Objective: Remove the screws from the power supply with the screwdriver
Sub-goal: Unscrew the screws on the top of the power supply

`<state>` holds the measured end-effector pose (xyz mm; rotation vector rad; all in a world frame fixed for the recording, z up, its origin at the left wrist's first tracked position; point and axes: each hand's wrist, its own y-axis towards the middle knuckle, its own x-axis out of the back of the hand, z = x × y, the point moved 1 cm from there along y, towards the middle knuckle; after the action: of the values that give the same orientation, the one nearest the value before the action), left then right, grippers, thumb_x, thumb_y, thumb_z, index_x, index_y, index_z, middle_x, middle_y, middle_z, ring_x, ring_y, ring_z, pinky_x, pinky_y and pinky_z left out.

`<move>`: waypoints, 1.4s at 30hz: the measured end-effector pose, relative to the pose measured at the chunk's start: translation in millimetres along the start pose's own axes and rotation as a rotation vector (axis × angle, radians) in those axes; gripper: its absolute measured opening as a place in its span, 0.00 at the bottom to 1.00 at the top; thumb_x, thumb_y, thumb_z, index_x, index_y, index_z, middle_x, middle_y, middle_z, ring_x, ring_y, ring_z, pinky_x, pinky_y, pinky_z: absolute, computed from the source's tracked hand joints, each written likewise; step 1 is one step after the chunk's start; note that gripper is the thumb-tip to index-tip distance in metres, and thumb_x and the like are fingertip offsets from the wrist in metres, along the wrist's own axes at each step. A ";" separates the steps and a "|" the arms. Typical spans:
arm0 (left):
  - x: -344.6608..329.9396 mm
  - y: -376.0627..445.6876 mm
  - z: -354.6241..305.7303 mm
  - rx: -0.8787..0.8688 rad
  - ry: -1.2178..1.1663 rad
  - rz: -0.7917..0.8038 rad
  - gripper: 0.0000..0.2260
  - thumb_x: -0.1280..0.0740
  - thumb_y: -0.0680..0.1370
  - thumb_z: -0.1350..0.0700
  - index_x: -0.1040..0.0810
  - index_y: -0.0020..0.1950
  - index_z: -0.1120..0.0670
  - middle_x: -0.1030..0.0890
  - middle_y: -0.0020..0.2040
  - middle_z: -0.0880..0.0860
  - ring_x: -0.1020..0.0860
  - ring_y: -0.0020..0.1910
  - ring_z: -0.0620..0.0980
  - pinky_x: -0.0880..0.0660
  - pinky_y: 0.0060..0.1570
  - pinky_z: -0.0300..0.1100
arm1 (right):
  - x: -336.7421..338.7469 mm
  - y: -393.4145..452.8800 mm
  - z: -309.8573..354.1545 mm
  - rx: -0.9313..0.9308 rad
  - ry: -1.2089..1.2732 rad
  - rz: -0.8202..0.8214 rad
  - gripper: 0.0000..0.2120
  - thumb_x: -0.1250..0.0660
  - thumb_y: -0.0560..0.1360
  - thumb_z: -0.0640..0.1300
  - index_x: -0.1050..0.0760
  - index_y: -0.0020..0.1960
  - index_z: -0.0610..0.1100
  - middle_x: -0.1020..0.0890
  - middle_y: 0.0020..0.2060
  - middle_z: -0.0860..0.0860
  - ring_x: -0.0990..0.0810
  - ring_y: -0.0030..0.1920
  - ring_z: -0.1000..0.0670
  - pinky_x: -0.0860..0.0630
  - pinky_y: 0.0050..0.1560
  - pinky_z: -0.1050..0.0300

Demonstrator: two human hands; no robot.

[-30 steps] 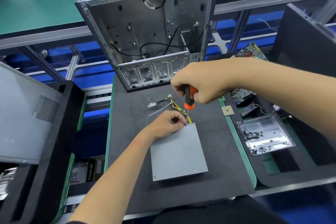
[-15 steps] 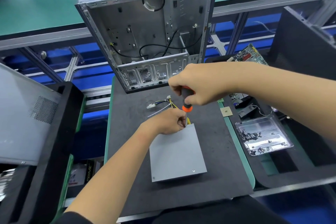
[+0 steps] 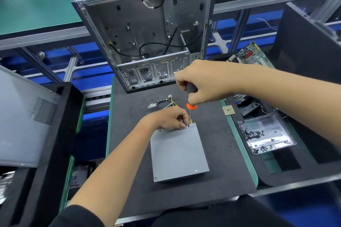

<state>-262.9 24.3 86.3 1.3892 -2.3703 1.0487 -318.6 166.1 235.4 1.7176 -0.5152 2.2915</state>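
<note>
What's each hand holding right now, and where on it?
Right hand grips the black-and-orange screwdriver by its handle. Left hand pinches near its tip, at the grey metal power supply's far corner.

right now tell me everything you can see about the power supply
The power supply is a flat grey metal box lying on the dark mat, top panel up. A screw shows at its near right corner. Yellow and black wires leave its far end. The left hand rests on its far edge, and the right hand holds the screwdriver upright at the far right corner.
</note>
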 end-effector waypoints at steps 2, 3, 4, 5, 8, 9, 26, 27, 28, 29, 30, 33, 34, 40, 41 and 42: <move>0.4 1.5 1.2 0.007 -0.012 0.011 0.08 0.35 0.76 0.67 0.25 0.43 0.54 0.23 0.37 0.52 0.26 0.31 0.41 0.31 0.31 0.31 | -2.4 0.3 0.1 -0.001 -0.017 0.008 0.11 0.29 0.66 0.46 0.30 0.43 0.47 0.27 0.29 0.58 0.30 0.36 0.59 0.30 0.33 0.54; 0.6 2.3 2.2 0.005 -0.014 0.015 0.08 0.34 0.76 0.67 0.24 0.44 0.55 0.23 0.39 0.53 0.26 0.34 0.43 0.30 0.34 0.32 | -3.3 0.2 0.1 0.003 -0.022 0.006 0.12 0.29 0.66 0.46 0.30 0.43 0.47 0.27 0.30 0.58 0.30 0.35 0.59 0.31 0.32 0.55; 0.8 2.9 3.3 0.001 -0.018 0.017 0.07 0.34 0.76 0.67 0.24 0.44 0.55 0.23 0.40 0.54 0.26 0.35 0.45 0.29 0.36 0.34 | -3.8 -0.1 -0.1 0.009 -0.025 0.000 0.12 0.28 0.66 0.46 0.31 0.43 0.47 0.27 0.30 0.58 0.30 0.35 0.59 0.33 0.31 0.56; 0.9 2.9 4.0 -0.004 -0.023 0.017 0.07 0.34 0.76 0.67 0.24 0.45 0.56 0.23 0.41 0.54 0.26 0.36 0.45 0.28 0.38 0.35 | -4.1 -0.5 -0.2 0.012 -0.027 -0.006 0.12 0.28 0.66 0.46 0.31 0.43 0.47 0.27 0.30 0.58 0.31 0.35 0.59 0.35 0.31 0.57; 1.3 2.3 5.5 -0.020 -0.032 0.008 0.06 0.33 0.76 0.68 0.24 0.46 0.57 0.23 0.38 0.53 0.26 0.33 0.41 0.29 0.35 0.31 | -4.3 -1.4 -0.7 0.007 -0.017 -0.009 0.12 0.28 0.66 0.46 0.31 0.42 0.47 0.27 0.29 0.58 0.31 0.34 0.60 0.37 0.29 0.58; 1.4 2.0 5.6 -0.022 -0.039 0.007 0.06 0.34 0.76 0.68 0.24 0.46 0.57 0.23 0.37 0.52 0.26 0.31 0.39 0.30 0.34 0.30 | -4.5 -1.4 -0.6 0.006 -0.015 -0.006 0.12 0.28 0.66 0.46 0.31 0.42 0.47 0.27 0.29 0.58 0.31 0.34 0.60 0.37 0.29 0.58; 0.5 -1.1 12.0 -0.047 -0.092 -0.069 0.04 0.30 0.75 0.66 0.22 0.44 0.59 0.23 0.33 0.48 0.28 0.27 0.37 0.33 0.30 0.28 | 0.7 -4.1 -3.0 -0.016 0.008 -0.047 0.11 0.29 0.68 0.45 0.32 0.41 0.48 0.28 0.31 0.58 0.30 0.33 0.58 0.38 0.29 0.58; 0.4 -1.5 12.2 -0.048 -0.100 -0.075 0.03 0.30 0.74 0.66 0.22 0.44 0.59 0.23 0.33 0.47 0.29 0.27 0.36 0.33 0.29 0.27 | 2.4 -4.0 -2.9 -0.015 0.014 -0.057 0.11 0.29 0.67 0.45 0.32 0.41 0.49 0.28 0.30 0.58 0.30 0.33 0.58 0.38 0.29 0.58; 0.3 -1.7 12.4 -0.046 -0.108 -0.082 0.04 0.30 0.74 0.66 0.22 0.43 0.59 0.23 0.33 0.47 0.29 0.27 0.36 0.33 0.29 0.27 | 3.6 -3.7 -2.8 -0.013 0.012 -0.059 0.11 0.29 0.67 0.45 0.32 0.41 0.49 0.28 0.30 0.58 0.31 0.32 0.58 0.39 0.29 0.58; 0.3 -1.6 12.6 -0.042 -0.114 -0.087 0.05 0.30 0.74 0.66 0.22 0.42 0.58 0.23 0.33 0.47 0.28 0.27 0.36 0.33 0.30 0.27 | 3.9 -3.6 -2.6 -0.012 0.005 -0.055 0.11 0.29 0.67 0.45 0.32 0.41 0.49 0.28 0.30 0.58 0.31 0.32 0.59 0.39 0.29 0.59; 0.2 -1.7 12.8 -0.039 -0.116 -0.090 0.06 0.29 0.74 0.65 0.22 0.41 0.56 0.23 0.33 0.48 0.28 0.28 0.36 0.33 0.30 0.27 | 3.1 -3.4 -2.4 -0.014 -0.003 -0.047 0.11 0.29 0.67 0.45 0.32 0.41 0.48 0.28 0.30 0.58 0.31 0.32 0.59 0.40 0.29 0.59; -0.4 -2.3 13.5 -0.031 -0.124 -0.094 0.07 0.29 0.74 0.65 0.21 0.40 0.54 0.23 0.32 0.47 0.28 0.28 0.37 0.33 0.31 0.28 | -2.4 -3.4 -2.0 -0.021 -0.014 -0.012 0.11 0.29 0.67 0.46 0.31 0.42 0.48 0.27 0.31 0.58 0.32 0.32 0.60 0.41 0.28 0.60; -0.7 -2.6 13.8 -0.029 -0.129 -0.096 0.08 0.29 0.74 0.65 0.21 0.39 0.53 0.23 0.32 0.48 0.28 0.29 0.38 0.32 0.32 0.29 | -4.0 -3.3 -1.8 -0.018 -0.016 -0.007 0.11 0.29 0.67 0.46 0.31 0.42 0.47 0.27 0.31 0.58 0.32 0.33 0.60 0.41 0.29 0.59; -0.7 -3.6 12.6 -0.040 -0.123 -0.106 0.09 0.29 0.74 0.65 0.21 0.38 0.52 0.23 0.32 0.47 0.28 0.29 0.38 0.32 0.32 0.28 | -6.0 -2.6 -1.9 -0.008 -0.005 -0.009 0.11 0.30 0.68 0.46 0.32 0.42 0.48 0.27 0.32 0.58 0.31 0.33 0.59 0.40 0.29 0.58; -0.7 -3.8 12.4 -0.042 -0.124 -0.107 0.08 0.29 0.73 0.65 0.21 0.38 0.53 0.23 0.32 0.47 0.28 0.29 0.37 0.32 0.33 0.28 | -5.6 -2.7 -2.0 -0.008 -0.006 -0.011 0.11 0.30 0.68 0.46 0.32 0.42 0.48 0.27 0.32 0.58 0.31 0.33 0.59 0.39 0.29 0.58; -0.7 -4.0 12.4 -0.044 -0.126 -0.107 0.08 0.29 0.73 0.65 0.21 0.39 0.53 0.23 0.32 0.47 0.28 0.29 0.37 0.32 0.33 0.28 | -5.0 -2.9 -2.3 -0.008 -0.008 -0.015 0.11 0.30 0.68 0.46 0.32 0.42 0.48 0.27 0.32 0.58 0.31 0.33 0.59 0.40 0.29 0.58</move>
<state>-257.0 15.3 78.8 1.5901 -2.3588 0.9007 -318.0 169.8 230.5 1.7215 -0.5098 2.2704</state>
